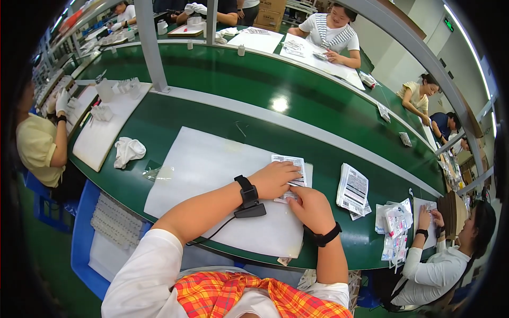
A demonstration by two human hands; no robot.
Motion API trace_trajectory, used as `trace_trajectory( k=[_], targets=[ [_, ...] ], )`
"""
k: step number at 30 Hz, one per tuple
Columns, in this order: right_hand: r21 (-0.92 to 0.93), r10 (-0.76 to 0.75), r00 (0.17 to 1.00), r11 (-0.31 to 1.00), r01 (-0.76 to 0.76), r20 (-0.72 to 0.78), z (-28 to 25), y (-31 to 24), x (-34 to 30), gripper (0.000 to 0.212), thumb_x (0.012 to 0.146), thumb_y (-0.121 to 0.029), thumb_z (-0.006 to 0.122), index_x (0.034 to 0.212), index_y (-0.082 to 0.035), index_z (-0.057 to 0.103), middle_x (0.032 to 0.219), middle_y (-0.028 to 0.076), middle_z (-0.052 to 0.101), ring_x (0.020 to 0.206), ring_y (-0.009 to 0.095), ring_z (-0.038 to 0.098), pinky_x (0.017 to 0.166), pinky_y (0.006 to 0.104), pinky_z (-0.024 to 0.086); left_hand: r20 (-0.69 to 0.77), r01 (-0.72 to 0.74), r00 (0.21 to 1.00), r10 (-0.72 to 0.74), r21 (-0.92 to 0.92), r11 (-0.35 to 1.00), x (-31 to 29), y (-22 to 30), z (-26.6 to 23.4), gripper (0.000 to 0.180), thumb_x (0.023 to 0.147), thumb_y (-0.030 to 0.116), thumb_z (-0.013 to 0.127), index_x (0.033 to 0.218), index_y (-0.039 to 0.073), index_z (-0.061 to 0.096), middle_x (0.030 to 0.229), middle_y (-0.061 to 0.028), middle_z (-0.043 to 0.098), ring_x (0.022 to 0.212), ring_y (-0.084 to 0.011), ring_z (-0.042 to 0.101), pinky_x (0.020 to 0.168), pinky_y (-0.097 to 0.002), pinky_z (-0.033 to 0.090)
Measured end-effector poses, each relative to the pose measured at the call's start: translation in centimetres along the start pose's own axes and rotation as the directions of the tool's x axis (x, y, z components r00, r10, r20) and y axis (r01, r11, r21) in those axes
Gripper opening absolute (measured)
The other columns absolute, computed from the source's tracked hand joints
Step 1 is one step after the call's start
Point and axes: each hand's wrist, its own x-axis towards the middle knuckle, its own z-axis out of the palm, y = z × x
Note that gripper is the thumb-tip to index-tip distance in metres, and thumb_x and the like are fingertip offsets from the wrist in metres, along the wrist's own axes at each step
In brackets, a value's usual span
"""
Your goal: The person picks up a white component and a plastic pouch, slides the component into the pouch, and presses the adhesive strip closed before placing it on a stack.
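A small printed leaflet [289, 159] lies on the white foam mat [207, 164] in front of me, partly covered by both hands. My left hand [274, 178] rests flat across it with the fingers stretched out. At the leaflet's near right side, my right hand [312, 208] has bent fingers, its thumb and forefinger closed at the paper. What lies under the palms is hidden. To the right, a stack of printed leaflets [353, 186] sits on the green table. A black wrist device [249, 197] with a cable is strapped to my left wrist.
A crumpled white glove [129, 151] and a clear plastic bag [159, 172] lie left of the mat. Printed pouches [397, 222] are heaped at the right. A grey rail [297, 123] crosses beyond the mat. A blue bin [82, 241] stands at lower left. Co-workers sit on both sides.
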Motion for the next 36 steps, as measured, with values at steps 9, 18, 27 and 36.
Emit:
trace_trajectory(
  k=[9, 18, 27, 36],
  targets=[
    [0.005, 0.003, 1.000, 1.000, -0.003, 0.002, 0.01, -0.12, 0.05, 0.031, 0.084, -0.017, 0.067, 0.110, 0.001, 0.069, 0.075, 0.016, 0.063, 0.067, 0.032, 0.061, 0.064, 0.0401, 0.049, 0.022, 0.025, 0.999, -0.025, 0.002, 1.000, -0.07, 0.21, -0.16, 0.048, 0.087, 0.008, 0.051, 0.135, 0.005, 0.056, 0.143, -0.0125, 0.054, 0.139, -0.0326, 0.041, 0.116, -0.0449, 0.032],
    [0.000, -0.006, 1.000, 1.000, 0.006, -0.011, -0.06, -0.28, 0.05, 0.030, 0.084, -0.017, 0.067, 0.108, 0.002, 0.069, 0.075, 0.017, 0.064, 0.067, 0.032, 0.061, 0.064, 0.0398, 0.049, 0.013, 0.015, 1.000, -0.015, 0.001, 1.000, -0.01, 0.12, -0.01, 0.047, 0.088, 0.008, 0.051, 0.134, 0.005, 0.056, 0.143, -0.0129, 0.054, 0.138, -0.0331, 0.042, 0.116, -0.0453, 0.032],
    [0.002, -0.033, 0.998, 0.999, 0.034, -0.050, 0.20, -0.05, 0.01, 0.030, 0.084, -0.016, 0.068, 0.108, 0.002, 0.069, 0.075, 0.017, 0.064, 0.067, 0.032, 0.062, 0.065, 0.0399, 0.049, 0.006, 0.011, 1.000, -0.011, -0.004, 1.000, -0.02, 0.18, -0.16, 0.048, 0.086, 0.007, 0.051, 0.134, 0.004, 0.056, 0.143, -0.0134, 0.054, 0.137, -0.0337, 0.043, 0.115, -0.0457, 0.033],
    [-0.001, 0.004, 1.000, 1.000, -0.004, -0.024, 0.08, -0.26, 0.10, 0.030, 0.084, -0.016, 0.068, 0.107, 0.002, 0.070, 0.076, 0.016, 0.064, 0.068, 0.032, 0.062, 0.066, 0.0394, 0.050, 0.010, 0.011, 1.000, -0.011, -0.005, 1.000, 0.02, 0.09, -0.04, 0.049, 0.086, 0.006, 0.051, 0.134, 0.004, 0.056, 0.143, -0.0129, 0.054, 0.138, -0.0335, 0.043, 0.115, -0.0453, 0.033]
  ],
)
